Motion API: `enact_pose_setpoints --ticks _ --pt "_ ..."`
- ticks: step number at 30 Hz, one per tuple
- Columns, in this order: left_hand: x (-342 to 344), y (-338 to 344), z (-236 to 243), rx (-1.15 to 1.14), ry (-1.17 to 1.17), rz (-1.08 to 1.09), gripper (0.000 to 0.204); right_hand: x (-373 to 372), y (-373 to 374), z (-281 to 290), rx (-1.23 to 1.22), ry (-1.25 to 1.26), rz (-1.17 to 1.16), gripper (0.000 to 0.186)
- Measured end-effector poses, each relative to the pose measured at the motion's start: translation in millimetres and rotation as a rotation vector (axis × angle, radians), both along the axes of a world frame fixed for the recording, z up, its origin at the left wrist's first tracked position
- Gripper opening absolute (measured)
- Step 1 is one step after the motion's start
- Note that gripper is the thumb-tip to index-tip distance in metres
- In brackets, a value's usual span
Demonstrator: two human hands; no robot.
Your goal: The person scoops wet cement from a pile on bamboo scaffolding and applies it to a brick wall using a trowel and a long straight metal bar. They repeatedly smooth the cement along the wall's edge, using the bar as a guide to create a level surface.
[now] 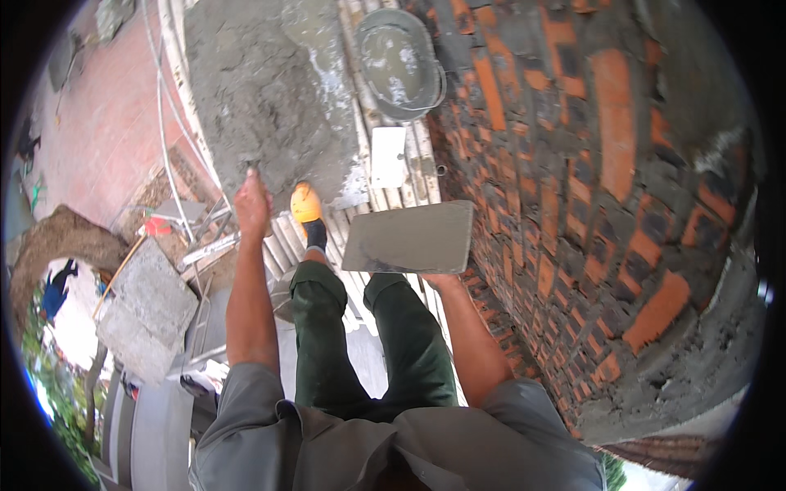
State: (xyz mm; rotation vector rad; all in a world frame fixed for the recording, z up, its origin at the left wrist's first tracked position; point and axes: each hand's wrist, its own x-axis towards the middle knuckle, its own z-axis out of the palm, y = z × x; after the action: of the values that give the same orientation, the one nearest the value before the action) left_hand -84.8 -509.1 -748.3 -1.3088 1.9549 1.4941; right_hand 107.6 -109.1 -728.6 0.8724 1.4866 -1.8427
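My left hand (254,206) is closed round the grip of a trowel, whose short dark shank (251,166) shows just past my fingers. Its blade is hidden at the near edge of a grey wet mortar heap (262,98). From below, my right hand (443,281) grips a rectangular hawk (409,239), mostly hidden under it. The hawk's upper face is smeared with a thin grey film, with no heap on it. It is held level, close to the brick wall (565,213), which is partly daubed with mortar.
I stand on a slatted platform (422,164). A bucket (399,69) of greyish water stands at its far end beside the wall, with a white rectangular piece (389,157) nearer me. My yellow-toed shoe (306,203) is by the mortar. Cables (161,106) and a concrete slab (147,307) lie left.
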Motion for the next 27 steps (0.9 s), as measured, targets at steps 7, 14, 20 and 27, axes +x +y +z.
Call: enact_pose_setpoints --ticks 7,14,20,27 --pt "-44 -37 234 -0.044 0.248 -0.589 0.038 -131 -64 113 -0.569 -0.044 -0.671 0.049" --pt "-111 29 444 -0.448 0.553 -1.294 0.023 -196 -80 210 -0.925 0.095 -0.922 0.044" --pt "-158 103 530 -0.481 0.866 -1.478 0.032 -213 -57 267 -1.000 0.316 -1.044 0.039" --pt "-175 89 564 -0.394 0.933 -1.034 0.029 -290 5 333 -0.661 0.427 -1.138 0.044"
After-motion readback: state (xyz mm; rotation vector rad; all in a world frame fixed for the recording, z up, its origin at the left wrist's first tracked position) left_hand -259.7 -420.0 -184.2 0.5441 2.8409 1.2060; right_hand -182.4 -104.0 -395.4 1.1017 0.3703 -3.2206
